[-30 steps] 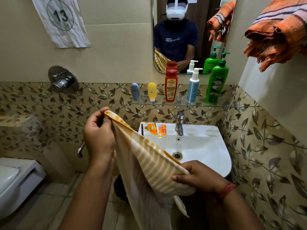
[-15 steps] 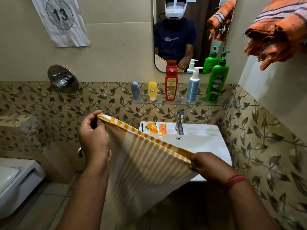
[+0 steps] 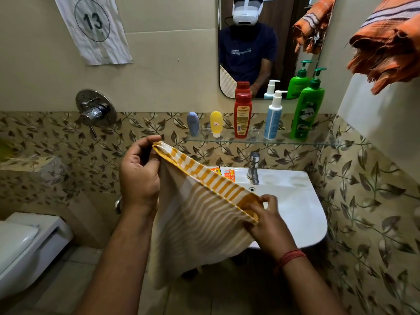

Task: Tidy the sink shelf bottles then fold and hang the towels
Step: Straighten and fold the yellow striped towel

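Pinched at both top corners: yellow-striped towel (image 3: pixel 204 214), by left hand (image 3: pixel 138 176) and right hand (image 3: pixel 266 221). Top hem slanted from upper left down to lower right; body hung before white sink (image 3: pixel 295 201), below glass shelf (image 3: pixel 250 140).

Plain beige wall (image 3: pixel 172 64) fills the upper half, with leaf-patterned tiles (image 3: pixel 56 142) below. A mirror (image 3: pixel 268 42) hangs at twelve o'clock, a numbered paper sheet (image 3: pixel 93 28) at eleven, a chrome wall valve (image 3: pixel 95 109) at ten, and a white toilet (image 3: pixel 25 244) at eight.
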Demonstrator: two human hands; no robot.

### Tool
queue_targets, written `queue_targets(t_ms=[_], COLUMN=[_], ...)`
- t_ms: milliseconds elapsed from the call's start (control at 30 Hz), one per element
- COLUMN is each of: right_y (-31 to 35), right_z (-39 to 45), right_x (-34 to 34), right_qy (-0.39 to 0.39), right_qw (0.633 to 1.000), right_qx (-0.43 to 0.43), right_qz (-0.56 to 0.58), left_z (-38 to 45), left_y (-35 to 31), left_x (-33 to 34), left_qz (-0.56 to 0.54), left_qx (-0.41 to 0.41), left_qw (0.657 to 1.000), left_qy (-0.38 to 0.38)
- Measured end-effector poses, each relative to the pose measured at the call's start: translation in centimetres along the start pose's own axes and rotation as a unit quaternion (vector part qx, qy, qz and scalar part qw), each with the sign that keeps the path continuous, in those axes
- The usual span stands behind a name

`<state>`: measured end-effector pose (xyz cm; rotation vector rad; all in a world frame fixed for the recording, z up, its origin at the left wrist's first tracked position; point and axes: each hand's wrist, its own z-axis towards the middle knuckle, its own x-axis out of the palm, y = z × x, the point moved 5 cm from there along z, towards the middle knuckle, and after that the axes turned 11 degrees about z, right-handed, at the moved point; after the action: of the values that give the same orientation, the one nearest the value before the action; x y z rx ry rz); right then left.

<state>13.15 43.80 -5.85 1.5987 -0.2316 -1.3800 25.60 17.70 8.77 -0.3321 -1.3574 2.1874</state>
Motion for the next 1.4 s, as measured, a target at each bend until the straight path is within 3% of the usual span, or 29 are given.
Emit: queue_targets(t_ms=[67,167,300,400,567,800,933,1000,1100,1267,1400], right_y=[-0.7,-1.1,0.4,0.9,1.8,3.5,4.6,4.1,3.2,2.4,3.9], right_z=[0.5,0.8,-0.1,-0.5,-0.4,-0.6,-0.8,-0.5,0.5,1.9,1.7], right_x=[-0.1,1.5,3.6,5.6,8.1,7.8,9.8,9.6,6.9,-0.7,-5.0], right_qy=[-0.004,0.121,0.197,0.233,0.25,0.277,0.323,0.305,0.232,0.053,-0.093], right_qw=[1.0,0.991,0.978,0.963,0.947,0.946,0.926,0.936,0.945,0.975,0.968], right_qx=[0.021,0.012,-0.072,-0.111,-0.1,-0.121,-0.108,-0.072,-0.085,-0.088,-0.126], right_qz=[0.0,-0.059,0.001,-0.074,-0.176,-0.118,-0.163,-0.161,-0.214,-0.199,-0.198], left_z=[0.4,0.5,0.7,1.0,0.1,0.6,0.4,0.7,1.4,1.8,1.4], left_y=[0.1,0.4,0.3,-0.2,-1.0,-0.6,-1.3,-1.1,0.1,3.4,5.4], left_x=[-0.6,-0.7,-0.4,-0.2,0.8,0.0,0.9,0.8,-0.7,-3.8,-4.4], left_qz=[-0.009,-0.005,-0.024,-0.03,-0.02,-0.039,-0.037,-0.028,-0.005,0.08,0.082], left_qx=[-0.005,-0.016,-0.022,-0.018,0.009,-0.017,0.008,0.007,-0.01,-0.094,-0.137], left_qw=[0.999,0.999,0.998,0.999,1.0,0.999,0.999,1.0,0.999,0.983,0.973], left_qy=[-0.032,-0.039,-0.044,-0.037,-0.006,-0.029,-0.011,-0.012,-0.039,-0.138,-0.169])
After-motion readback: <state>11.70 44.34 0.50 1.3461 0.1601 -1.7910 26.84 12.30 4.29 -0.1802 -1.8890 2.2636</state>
